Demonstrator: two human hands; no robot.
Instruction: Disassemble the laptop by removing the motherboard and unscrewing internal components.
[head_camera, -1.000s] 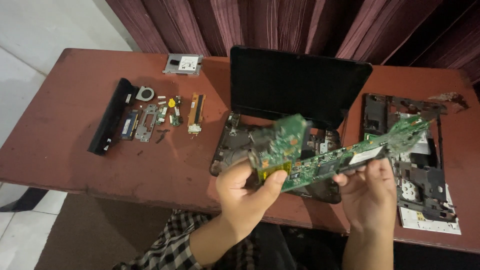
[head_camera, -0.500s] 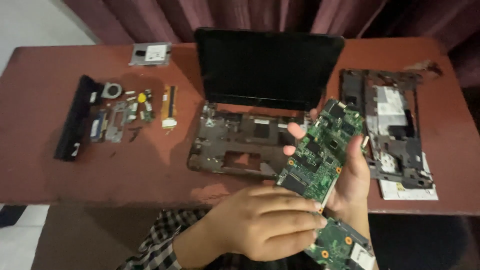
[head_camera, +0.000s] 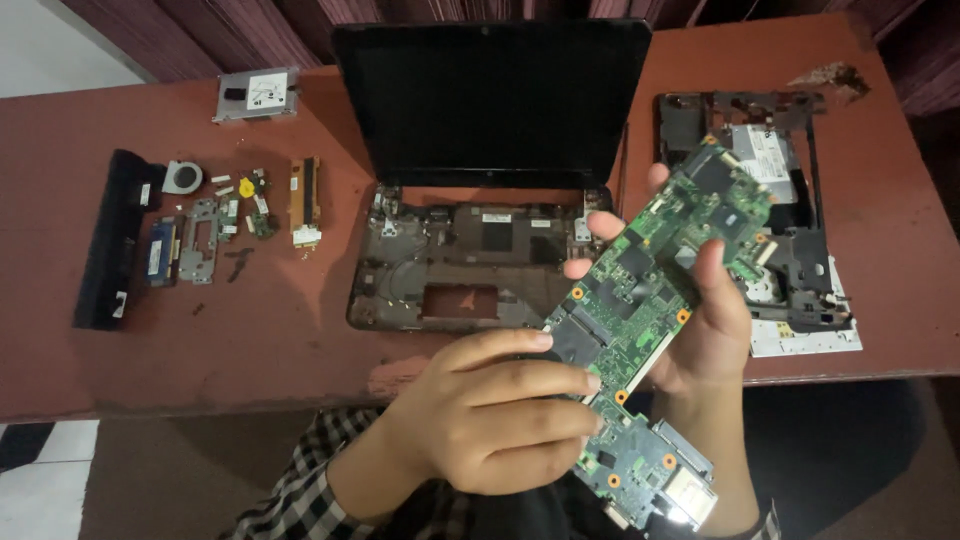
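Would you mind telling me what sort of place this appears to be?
Probably an informal electronics repair spot, at home or in a small shop. A gutted laptop base sits on a worn reddish table, small removed parts lie in rows, and both hands hold the green motherboard.

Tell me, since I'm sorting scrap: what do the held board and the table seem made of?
Circuit board: looks like green laminate, semi-gloss, studded with dark chips and gold-ringed holes. Table: probably wood or veneer, reddish-brown; a pale chipped patch shows at its front edge.

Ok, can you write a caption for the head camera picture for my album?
Two hands, left hand and right hand, hold a green motherboard above a gutted laptop on a reddish table.
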